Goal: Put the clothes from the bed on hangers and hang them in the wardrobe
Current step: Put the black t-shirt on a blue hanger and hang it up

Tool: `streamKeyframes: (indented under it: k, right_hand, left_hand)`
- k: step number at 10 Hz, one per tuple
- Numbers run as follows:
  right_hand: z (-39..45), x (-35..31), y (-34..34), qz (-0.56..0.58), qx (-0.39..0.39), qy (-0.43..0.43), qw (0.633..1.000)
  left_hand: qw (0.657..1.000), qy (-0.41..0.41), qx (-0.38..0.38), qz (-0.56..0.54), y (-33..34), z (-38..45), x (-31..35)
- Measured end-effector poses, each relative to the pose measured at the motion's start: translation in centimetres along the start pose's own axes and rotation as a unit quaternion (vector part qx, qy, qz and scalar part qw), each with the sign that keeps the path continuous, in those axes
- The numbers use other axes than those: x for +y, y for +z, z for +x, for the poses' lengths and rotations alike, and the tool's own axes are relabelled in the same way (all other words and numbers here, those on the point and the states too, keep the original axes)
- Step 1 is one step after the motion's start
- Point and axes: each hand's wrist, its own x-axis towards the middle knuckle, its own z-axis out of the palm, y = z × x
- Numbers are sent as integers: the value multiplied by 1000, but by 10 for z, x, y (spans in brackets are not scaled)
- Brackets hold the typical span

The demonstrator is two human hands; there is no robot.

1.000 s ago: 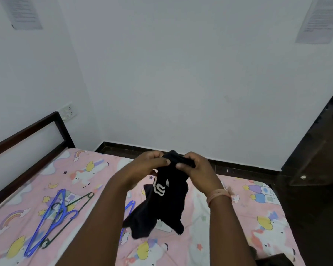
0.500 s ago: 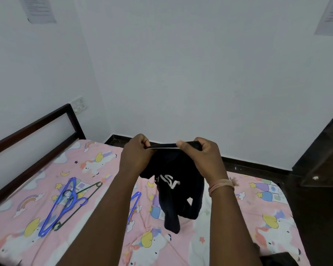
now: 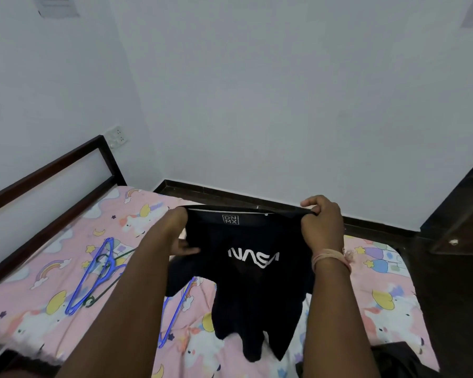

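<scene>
Fingers of both hands, left hand (image 3: 181, 236) and right hand (image 3: 321, 223), are curled on the black T-shirt (image 3: 253, 271) neckline, stretched over the bed (image 3: 380, 296), probably for the blue hanger (image 3: 175, 309) beneath.

Black T-shirt (image 3: 253, 282): held up above the bed (image 3: 388, 301), neckline stretched wide and roughly level, body hanging loose with its lower end bunched just over the sheet. White NASA lettering reads mirrored (seen through the cloth); a DN MX label sits under the collar. Blue hangers (image 3: 93, 274) lie together on the pink unicorn sheet at left, a dark hanger (image 3: 104, 291) tangled among them. Another blue hanger (image 3: 175, 312) lies partly under the shirt.
</scene>
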Motion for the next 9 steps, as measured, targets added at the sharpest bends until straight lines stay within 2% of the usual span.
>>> streamKeyframes:
  k: [1,2,3,4,5,6,7,8,9]
  right_hand:
    - [2,-5,-9,-15,-144,1,989]
    - [1,-2,-19,-109,-277,5,955]
    - [1,13,-16,-147,-377,51,913]
    - [-5,23,-2,-127,-422,94,893]
    - [-11,30,19,-125,-330,101,930]
    - [-11,36,22,-68,-66,149,984]
    - [-12,26,18,-14,23,177,984]
    - [-12,12,35,-30,-39,180,983]
    - [-17,13,61,-95,-109,225,964]
  left_hand:
    - [985,-32,-87,-147,10,-7,-8]
    - [973,51,-13,-225,23,-2,-9]
    - [967,142,29,-211,38,5,-5]
    - [971,233,23,-54,54,3,-8]
    - [933,307,93,160,49,5,-12]
    - [898,294,172,277,18,27,-20]
    - [865,242,187,398,-4,56,-29]
    - [868,167,157,441,-6,78,-39]
    - [912,94,76,393,-7,95,-55]
